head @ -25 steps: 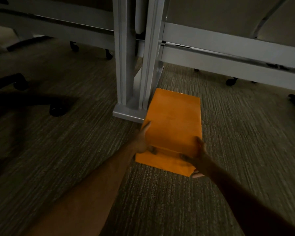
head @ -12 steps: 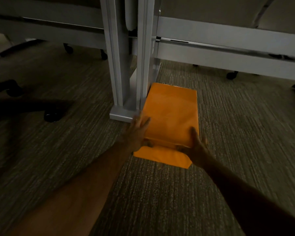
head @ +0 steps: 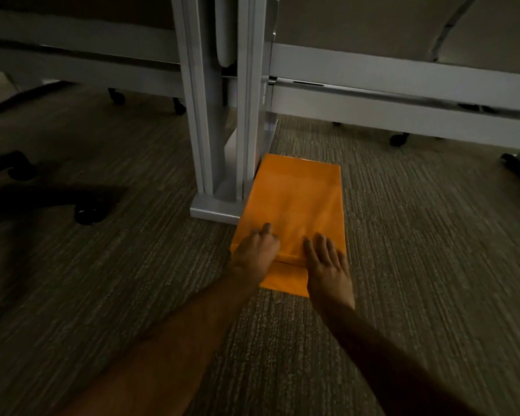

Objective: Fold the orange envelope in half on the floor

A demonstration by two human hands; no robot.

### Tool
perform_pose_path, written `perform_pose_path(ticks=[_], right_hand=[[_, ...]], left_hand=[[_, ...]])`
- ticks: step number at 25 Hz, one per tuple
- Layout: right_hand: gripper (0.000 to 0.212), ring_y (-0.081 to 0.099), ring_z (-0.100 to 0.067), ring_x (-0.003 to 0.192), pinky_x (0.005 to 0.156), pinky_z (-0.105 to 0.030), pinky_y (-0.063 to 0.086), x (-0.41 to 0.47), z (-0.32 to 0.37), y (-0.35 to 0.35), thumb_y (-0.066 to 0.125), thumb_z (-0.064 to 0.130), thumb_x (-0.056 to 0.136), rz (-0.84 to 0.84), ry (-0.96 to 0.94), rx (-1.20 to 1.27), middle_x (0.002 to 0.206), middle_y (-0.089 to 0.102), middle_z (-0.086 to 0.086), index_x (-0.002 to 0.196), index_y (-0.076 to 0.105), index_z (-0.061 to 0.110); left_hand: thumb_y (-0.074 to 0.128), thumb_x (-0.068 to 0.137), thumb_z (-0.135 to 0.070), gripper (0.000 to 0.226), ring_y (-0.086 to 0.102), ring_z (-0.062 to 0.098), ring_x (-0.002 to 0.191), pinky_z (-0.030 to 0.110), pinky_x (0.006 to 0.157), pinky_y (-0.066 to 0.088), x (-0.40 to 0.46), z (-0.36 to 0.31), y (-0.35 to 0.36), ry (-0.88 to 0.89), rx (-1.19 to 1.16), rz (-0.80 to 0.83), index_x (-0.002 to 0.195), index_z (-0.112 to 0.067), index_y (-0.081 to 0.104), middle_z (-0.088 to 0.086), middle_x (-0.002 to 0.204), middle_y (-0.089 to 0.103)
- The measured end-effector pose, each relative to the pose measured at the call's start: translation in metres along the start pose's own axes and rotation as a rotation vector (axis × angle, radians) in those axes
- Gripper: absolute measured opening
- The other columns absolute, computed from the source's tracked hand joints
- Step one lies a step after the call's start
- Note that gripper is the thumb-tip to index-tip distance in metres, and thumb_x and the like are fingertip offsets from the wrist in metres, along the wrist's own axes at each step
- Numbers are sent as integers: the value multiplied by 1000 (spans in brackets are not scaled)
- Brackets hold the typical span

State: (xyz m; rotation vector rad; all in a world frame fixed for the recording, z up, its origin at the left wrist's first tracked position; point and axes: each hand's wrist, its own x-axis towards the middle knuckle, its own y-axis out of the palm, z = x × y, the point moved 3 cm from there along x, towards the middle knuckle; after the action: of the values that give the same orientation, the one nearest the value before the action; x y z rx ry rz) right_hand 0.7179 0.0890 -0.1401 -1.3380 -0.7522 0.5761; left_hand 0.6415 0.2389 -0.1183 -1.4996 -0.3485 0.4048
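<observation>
A flat, rectangular orange paper envelope (head: 294, 211) lies on the grey ribbed carpet floor (head: 433, 265), its far left corner touching the white metal desk leg (head: 222, 115), its folded-over upper layer stopping short of the near edge. The left hand (head: 255, 253) and right hand (head: 327, 265) rest palm-down with fingers spread, pressing that layer's near edge and grasping nothing. Half a second ago both hands pinched this edge; now they lie flatter and closer together.
</observation>
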Motion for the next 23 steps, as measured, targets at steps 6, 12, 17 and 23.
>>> perform_pose_path(ticks=[6, 12, 17, 23], right_hand=[[59, 10, -31, 152, 123, -47, 16, 7, -2, -12, 28, 18, 105, 41, -18, -48, 166, 11, -11, 158, 4, 25], [56, 21, -34, 149, 116, -50, 29, 19, -4, -18, 40, 18, 102, 133, -6, -28, 163, 20, -13, 154, 20, 26], [47, 32, -39, 137, 101, -51, 42, 19, 1, -43, 50, 15, 96, 244, 31, 10, 153, 30, -14, 141, 41, 28], [69, 32, -35, 142, 117, -47, 28, -13, -1, -75, 59, 38, 94, 358, 66, 283, 155, 37, -15, 151, 29, 13]], left_hand=[[44, 101, -15, 58, 21, 44, 145, 48, 112, 31, -8, -12, 13, -28, 2, -30, 152, -1, 20, 28, 157, 22], [56, 94, -28, 84, -1, 37, 150, 48, 119, 13, -34, -15, 19, -31, -185, -82, 157, -8, 4, 20, 164, 3], [65, 88, -28, 84, 8, 34, 149, 51, 119, 9, -43, -10, -8, -90, -242, 19, 155, -17, 15, 14, 163, 9], [55, 95, -39, 81, -15, 34, 149, 62, 117, -4, -81, -14, -40, 5, -201, 142, 158, -27, 7, 9, 166, -7]])
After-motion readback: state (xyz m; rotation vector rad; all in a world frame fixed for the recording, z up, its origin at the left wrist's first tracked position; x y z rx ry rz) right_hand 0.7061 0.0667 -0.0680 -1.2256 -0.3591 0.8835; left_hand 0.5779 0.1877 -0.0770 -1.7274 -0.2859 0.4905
